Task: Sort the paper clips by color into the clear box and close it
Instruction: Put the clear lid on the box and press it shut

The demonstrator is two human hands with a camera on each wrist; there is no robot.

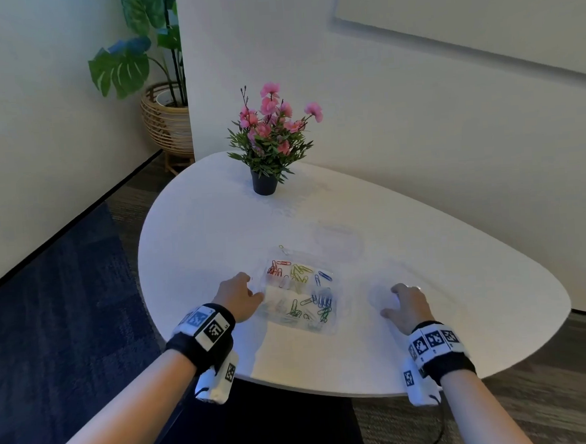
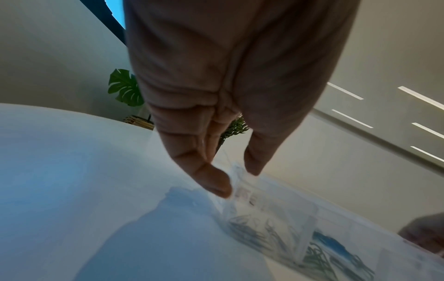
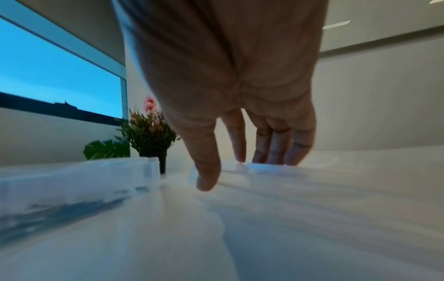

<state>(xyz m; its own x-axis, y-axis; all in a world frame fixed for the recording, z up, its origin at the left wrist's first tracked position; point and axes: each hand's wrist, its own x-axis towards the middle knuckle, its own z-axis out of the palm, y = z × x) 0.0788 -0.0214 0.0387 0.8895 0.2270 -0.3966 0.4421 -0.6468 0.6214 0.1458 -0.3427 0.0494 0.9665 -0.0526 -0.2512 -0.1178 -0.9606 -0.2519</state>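
A clear box [image 1: 339, 325] with several compartments lies open on the white table [image 1: 216, 226]. Inside are red clips [image 1: 278, 268], yellow clips [image 1: 300, 273], blue clips [image 1: 323, 299] and green clips [image 1: 324, 314], partly mixed. One yellow clip [image 1: 282, 249] lies on the table just behind the box. My left hand [image 1: 254, 292] pinches the box's left wall [image 2: 240, 176] between thumb and finger [image 2: 216, 182]. My right hand [image 1: 397, 299] is to the right of the box, fingers [image 3: 276, 148] straight and spread, resting on a small clear flat piece [image 1: 378, 297]. What that piece is I cannot tell.
A faint clear lid shape [image 1: 337, 241] lies behind the box. A black pot of pink flowers [image 1: 265, 182] stands at the table's far side. The table's near edge runs just under my wrists. A big leafy plant in a basket [image 1: 167, 123] stands on the floor.
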